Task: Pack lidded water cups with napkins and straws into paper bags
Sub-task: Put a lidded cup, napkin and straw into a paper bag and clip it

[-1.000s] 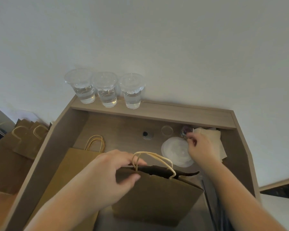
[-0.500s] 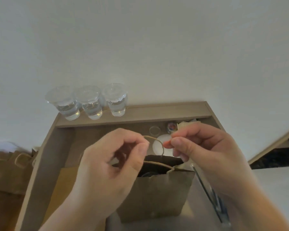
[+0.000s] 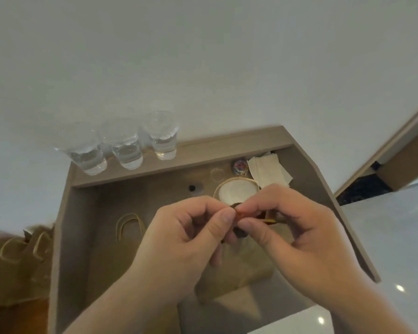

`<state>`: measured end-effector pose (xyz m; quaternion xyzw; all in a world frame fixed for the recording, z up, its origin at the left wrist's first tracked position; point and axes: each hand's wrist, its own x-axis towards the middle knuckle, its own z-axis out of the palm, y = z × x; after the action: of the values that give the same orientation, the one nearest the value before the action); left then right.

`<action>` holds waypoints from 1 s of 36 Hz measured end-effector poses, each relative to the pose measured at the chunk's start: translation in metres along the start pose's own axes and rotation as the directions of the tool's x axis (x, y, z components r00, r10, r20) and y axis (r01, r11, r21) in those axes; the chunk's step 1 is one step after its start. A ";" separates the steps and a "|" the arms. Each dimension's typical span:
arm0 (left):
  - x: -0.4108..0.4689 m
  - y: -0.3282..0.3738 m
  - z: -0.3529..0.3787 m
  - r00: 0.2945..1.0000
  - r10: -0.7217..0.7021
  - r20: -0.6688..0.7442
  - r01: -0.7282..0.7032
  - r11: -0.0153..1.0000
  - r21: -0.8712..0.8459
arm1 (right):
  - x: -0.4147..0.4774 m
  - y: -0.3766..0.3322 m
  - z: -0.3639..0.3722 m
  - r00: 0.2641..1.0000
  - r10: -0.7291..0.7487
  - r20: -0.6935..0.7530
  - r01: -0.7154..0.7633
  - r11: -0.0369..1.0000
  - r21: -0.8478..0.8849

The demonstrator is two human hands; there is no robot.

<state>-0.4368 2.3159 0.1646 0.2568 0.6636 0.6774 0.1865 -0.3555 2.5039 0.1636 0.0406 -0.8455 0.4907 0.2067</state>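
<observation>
A brown paper bag [image 3: 239,273] stands in the recessed wooden counter [image 3: 82,237], mostly hidden under my hands. One of its twine handles [image 3: 227,185] arcs up above my fingers. My left hand [image 3: 191,239] pinches the handles together. My right hand [image 3: 290,232] pinches a thin red-orange rubber band [image 3: 267,221] against the same spot, fingertips touching the left hand's. Three lidded cups of water [image 3: 126,148] stand in a row on the back ledge. White napkins [image 3: 268,169] lie at the back right. The bag's contents are hidden.
A stack of clear lids [image 3: 237,195] and a ball of coloured rubber bands [image 3: 239,166] lie behind my hands. A flat paper bag [image 3: 130,227] lies in the counter to the left. More bags [image 3: 17,256] sit outside the left wall. White floor is at the right.
My right hand came back from the rubber band ball to the bag's handles and now pinches a band there. My left hand gathered the handles. The view has tilted and shifted.
</observation>
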 end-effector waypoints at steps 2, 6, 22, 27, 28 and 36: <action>-0.003 -0.002 -0.004 0.997 -0.020 0.072 0.024 0.998 -0.065 | -0.006 -0.005 0.003 0.997 -0.072 -0.019 0.070 0.993 -0.093; -0.008 -0.007 -0.010 0.987 -0.044 0.155 0.059 0.994 -0.092 | -0.014 -0.012 0.011 0.986 -0.131 -0.104 0.113 0.980 -0.165; -0.008 0.009 0.007 0.984 0.146 -0.101 -0.138 0.987 0.077 | 0.004 0.004 -0.005 0.999 -0.027 -0.031 0.030 0.995 0.093; -0.001 0.015 0.024 0.973 0.149 -0.177 -0.139 0.988 0.069 | 0.020 0.006 -0.025 0.992 -0.121 0.046 0.119 0.992 0.053; 0.001 0.016 0.028 0.970 0.150 -0.190 -0.140 0.988 0.066 | 0.023 0.008 -0.028 0.988 -0.150 0.035 0.149 0.988 0.034; 0.013 0.025 0.054 0.937 0.129 -0.325 -0.115 0.991 0.062 | 0.038 0.022 -0.040 0.939 -0.338 0.067 0.335 0.941 0.055</action>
<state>-0.4128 2.3653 0.1903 0.1850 0.6823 0.7068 0.0253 -0.3832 2.5543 0.1784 0.2076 -0.8226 0.4643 0.2544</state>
